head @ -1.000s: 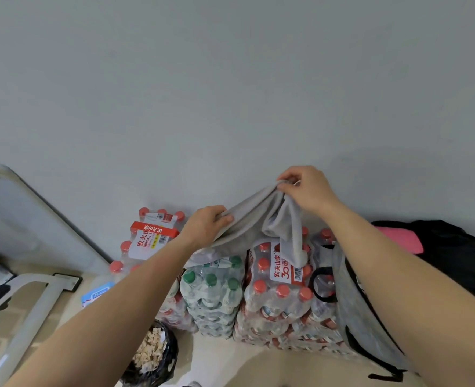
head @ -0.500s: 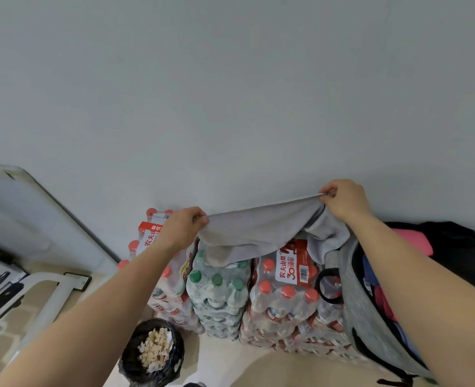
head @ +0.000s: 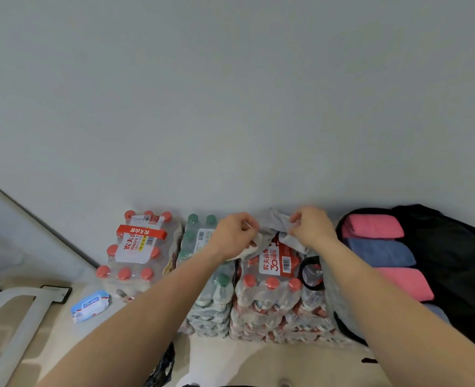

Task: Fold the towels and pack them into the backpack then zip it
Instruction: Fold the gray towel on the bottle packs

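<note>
Both my hands hold a grey towel [head: 276, 225] bunched between them above the stacked bottle packs. My left hand [head: 234, 233] pinches its left part and my right hand [head: 311, 227] pinches its right part, the two hands close together. To the right lies an open backpack [head: 453, 263], black inside with a grey outer wall. In it sit folded towels in a row: a pink towel [head: 371, 226], a blue towel [head: 380, 252] and another pink towel [head: 405, 283]. Most of the grey towel is hidden by my hands.
Shrink-wrapped packs of red-capped bottles [head: 140, 252] and green-capped bottles [head: 202, 238] stand against the grey wall. A blue wipes packet [head: 89, 305] lies on the floor at left, beside a white frame [head: 21, 311]. A black bag [head: 161, 370] sits at the bottom edge.
My hands had the grey towel stretched wide; they have come together, bunching it. The view has tilted, so the backpack's folded towels now show.
</note>
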The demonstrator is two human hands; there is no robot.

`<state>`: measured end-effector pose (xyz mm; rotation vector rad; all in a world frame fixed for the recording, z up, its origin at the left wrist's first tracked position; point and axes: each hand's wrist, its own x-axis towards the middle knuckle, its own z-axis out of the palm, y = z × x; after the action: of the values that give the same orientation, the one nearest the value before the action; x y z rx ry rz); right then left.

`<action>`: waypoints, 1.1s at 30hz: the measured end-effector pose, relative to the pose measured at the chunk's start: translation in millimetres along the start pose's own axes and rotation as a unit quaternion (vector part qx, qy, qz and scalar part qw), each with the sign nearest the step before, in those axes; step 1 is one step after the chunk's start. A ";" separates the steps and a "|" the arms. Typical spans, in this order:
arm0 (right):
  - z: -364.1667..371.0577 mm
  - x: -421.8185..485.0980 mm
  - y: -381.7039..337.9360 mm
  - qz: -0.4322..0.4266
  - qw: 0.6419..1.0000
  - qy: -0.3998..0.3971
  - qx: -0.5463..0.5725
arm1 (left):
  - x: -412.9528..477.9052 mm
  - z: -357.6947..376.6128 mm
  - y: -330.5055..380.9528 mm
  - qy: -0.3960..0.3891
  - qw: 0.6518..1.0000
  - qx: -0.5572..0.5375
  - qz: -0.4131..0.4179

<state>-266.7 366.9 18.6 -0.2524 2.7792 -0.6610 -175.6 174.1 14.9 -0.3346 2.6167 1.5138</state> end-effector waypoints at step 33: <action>0.6 -44.5 58.1 -0.016 0.955 -0.033 0.293 | 17.3 73.5 25.1 -0.002 0.970 0.160 0.182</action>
<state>-230.4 428.0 1.1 -0.1857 2.3817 -1.4063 -200.1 247.4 -4.1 0.1870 2.9747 1.1298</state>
